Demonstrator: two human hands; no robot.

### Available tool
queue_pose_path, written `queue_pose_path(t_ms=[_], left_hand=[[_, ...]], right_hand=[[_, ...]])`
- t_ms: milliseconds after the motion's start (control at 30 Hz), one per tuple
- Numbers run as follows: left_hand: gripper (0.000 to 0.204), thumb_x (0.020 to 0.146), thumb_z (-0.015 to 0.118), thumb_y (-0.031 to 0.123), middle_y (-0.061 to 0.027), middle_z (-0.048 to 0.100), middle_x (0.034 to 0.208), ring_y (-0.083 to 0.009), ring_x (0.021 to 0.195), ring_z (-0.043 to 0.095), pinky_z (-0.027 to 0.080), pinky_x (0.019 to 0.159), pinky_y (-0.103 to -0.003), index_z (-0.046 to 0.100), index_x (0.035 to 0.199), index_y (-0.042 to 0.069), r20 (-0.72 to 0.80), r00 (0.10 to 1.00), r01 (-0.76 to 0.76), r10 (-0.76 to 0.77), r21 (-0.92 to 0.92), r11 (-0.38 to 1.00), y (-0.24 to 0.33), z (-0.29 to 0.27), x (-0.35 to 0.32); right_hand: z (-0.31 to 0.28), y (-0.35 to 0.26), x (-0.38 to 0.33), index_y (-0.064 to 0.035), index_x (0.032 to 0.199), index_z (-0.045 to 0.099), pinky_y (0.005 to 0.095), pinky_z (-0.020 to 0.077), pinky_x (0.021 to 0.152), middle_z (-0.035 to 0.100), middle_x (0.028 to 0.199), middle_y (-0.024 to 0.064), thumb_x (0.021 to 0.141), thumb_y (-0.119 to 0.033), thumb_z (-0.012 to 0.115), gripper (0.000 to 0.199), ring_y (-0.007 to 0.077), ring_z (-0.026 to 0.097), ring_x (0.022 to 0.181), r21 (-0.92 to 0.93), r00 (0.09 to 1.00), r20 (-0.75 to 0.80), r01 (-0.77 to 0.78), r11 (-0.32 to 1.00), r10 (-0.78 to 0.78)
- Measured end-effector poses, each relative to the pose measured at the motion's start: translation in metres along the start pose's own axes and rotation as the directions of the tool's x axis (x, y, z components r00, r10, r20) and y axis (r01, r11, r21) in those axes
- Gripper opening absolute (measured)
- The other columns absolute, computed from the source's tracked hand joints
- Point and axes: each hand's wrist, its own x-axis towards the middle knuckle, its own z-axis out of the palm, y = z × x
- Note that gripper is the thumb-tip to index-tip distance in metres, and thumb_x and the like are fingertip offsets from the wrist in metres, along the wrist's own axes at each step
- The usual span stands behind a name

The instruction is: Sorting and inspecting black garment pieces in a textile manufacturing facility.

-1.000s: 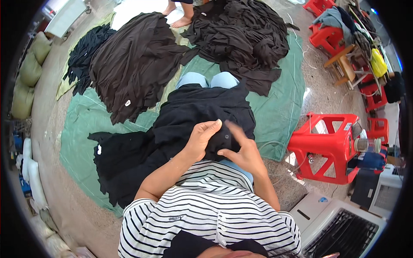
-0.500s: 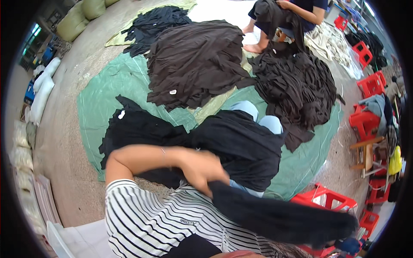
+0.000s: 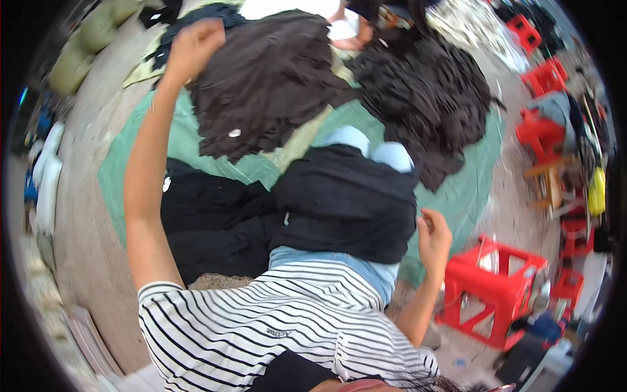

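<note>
My left hand [image 3: 199, 49] is stretched out far to the left, over the edge of the large dark brown cloth pile [image 3: 261, 78]. Motion blurs its fingers, and no cloth hangs from it. Further out, a black garment [image 3: 160, 13] shows beside the sacks, apart from the hand. My right hand [image 3: 434, 238] is raised just right of my lap, fingers loosely bent, thumb apart, holding nothing. Across my lap lies black cloth [image 3: 346, 202] with a small white tag. More black garments [image 3: 222, 222] are spread to its left.
A green tarp [image 3: 140, 157] lies under the piles. Another dark brown heap [image 3: 424, 98] is at the far right, near another person's bare foot [image 3: 353, 42]. A red plastic stool [image 3: 490, 287] stands close on my right. Stuffed sacks [image 3: 85, 46] line the far left.
My left hand has swung from across my chest to the far left and no longer holds the black garment. A black garment now shows beyond it. My right hand has come into view.
</note>
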Motion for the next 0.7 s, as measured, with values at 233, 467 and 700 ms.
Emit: queue_pose_path(t_ms=[233, 467, 700], left_hand=[[0.012, 0.088, 0.068, 0.009, -0.0092, 0.071, 0.083, -0.0126, 0.075, 0.066, 0.051, 0.068, -0.026, 0.072, 0.093, -0.001, 0.411, 0.912, 0.174, -0.005, -0.375, 0.91, 0.151, 0.154, -0.221], [0.055, 0.081, 0.075, 0.026, -0.0142, 0.06, 0.116, -0.0303, 0.102, 0.057, 0.046, 0.087, -0.039, 0.055, 0.128, 0.003, 0.509, 0.843, -0.007, 0.174, -0.313, 0.95, 0.224, 0.199, -0.289], [0.082, 0.064, 0.086, 0.034, -0.0135, 0.05, 0.123, -0.03, 0.107, 0.049, 0.039, 0.087, -0.042, 0.052, 0.131, 0.004, 0.572, 0.814, -0.061, 0.099, -0.084, 0.995, 0.227, 0.196, -0.297]], right_hand=[[0.026, 0.053, -0.014, -0.0163, 0.134, 0.051, 0.0428, 0.0481, 0.092, 0.055, 0.13, 0.0112, 0.076, 0.012, 0.052, 0.065, 0.0354, 0.055, 0.117, -0.358, 0.989, 0.087, -0.078, 0.931, 0.117], [0.038, 0.074, 0.001, -0.0113, 0.119, 0.059, 0.0413, 0.0453, 0.098, 0.05, 0.139, 0.0144, 0.074, 0.014, 0.05, 0.052, 0.0378, 0.051, 0.122, -0.247, 0.999, -0.037, -0.038, 0.968, 0.03], [-0.021, 0.049, -0.009, -0.0001, 0.094, 0.054, 0.0401, 0.0437, 0.1, 0.063, 0.124, 0.0163, 0.076, 0.016, 0.053, 0.024, 0.0324, 0.057, 0.118, -0.194, 0.795, -0.562, 0.142, 0.971, -0.229]])
